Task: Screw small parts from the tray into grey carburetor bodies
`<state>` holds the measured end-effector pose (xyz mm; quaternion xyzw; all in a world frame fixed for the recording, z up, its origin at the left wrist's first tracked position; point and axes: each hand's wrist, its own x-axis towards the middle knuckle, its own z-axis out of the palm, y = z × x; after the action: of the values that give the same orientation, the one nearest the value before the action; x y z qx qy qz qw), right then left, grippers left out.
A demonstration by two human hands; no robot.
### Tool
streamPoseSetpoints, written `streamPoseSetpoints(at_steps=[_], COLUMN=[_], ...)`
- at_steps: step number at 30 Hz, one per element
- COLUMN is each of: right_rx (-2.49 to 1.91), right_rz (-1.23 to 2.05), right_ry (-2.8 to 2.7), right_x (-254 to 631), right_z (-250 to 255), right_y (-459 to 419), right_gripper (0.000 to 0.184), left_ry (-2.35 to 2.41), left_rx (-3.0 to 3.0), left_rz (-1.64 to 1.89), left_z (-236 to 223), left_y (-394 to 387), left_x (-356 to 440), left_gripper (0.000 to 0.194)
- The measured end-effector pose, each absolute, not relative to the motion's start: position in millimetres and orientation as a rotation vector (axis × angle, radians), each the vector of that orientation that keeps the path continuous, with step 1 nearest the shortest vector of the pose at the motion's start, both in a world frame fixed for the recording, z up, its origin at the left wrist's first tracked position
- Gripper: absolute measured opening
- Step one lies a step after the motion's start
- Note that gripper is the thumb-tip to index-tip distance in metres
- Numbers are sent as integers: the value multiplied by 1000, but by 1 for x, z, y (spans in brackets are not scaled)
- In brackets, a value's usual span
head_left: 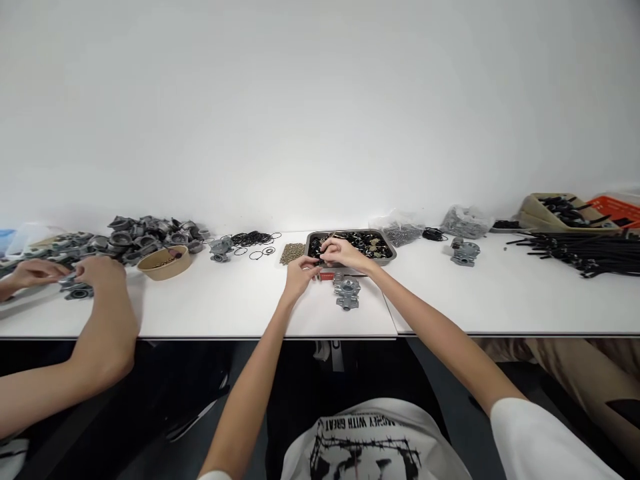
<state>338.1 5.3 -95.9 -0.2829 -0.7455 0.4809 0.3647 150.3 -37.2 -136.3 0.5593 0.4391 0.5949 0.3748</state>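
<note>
Pinching with left hand and right hand by the tray, maybe on something too small to tell, needing slow care next.

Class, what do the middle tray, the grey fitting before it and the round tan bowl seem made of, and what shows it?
Middle tray: probably stainless steel, from the smooth grey sheen of its rim.
Grey fitting: likely cast metal, dull silvery, with lugs and a round opening.
Round tan bowl: perhaps paperboard, given its matte brown wall; plastic remains possible.

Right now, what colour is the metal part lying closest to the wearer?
The metal part is silver-grey; head view.
</note>
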Motion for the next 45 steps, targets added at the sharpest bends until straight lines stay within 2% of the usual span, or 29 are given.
streamPoseSetpoints(at_steps=[4,10,29,39,45], right_rx=[-719,-748,-789,-771,-761], right_rz=[1336,1458,1412,1458,1477], right_ry=[-1811,-1666,-1441,-1469,-1505], right_x=[350,352,348,350,350], right_z=[-122,-154,-162,-157,-155], right_y=[-14,-16,-16,-19,-21], right_gripper=[34,50,42,43,43], left_ry=[1232,1287,1355,1087,1079], left_rx=[1239,1092,1126,1247,1271], left_rz=[1736,1751,1710,1408,1392], left_z=[-151,-168,-169,-158,-158], left_y=[-65,-91,-99,-105,-103], left_x=[160,181,196,195,187], left_gripper=[36,38,40,43,44])
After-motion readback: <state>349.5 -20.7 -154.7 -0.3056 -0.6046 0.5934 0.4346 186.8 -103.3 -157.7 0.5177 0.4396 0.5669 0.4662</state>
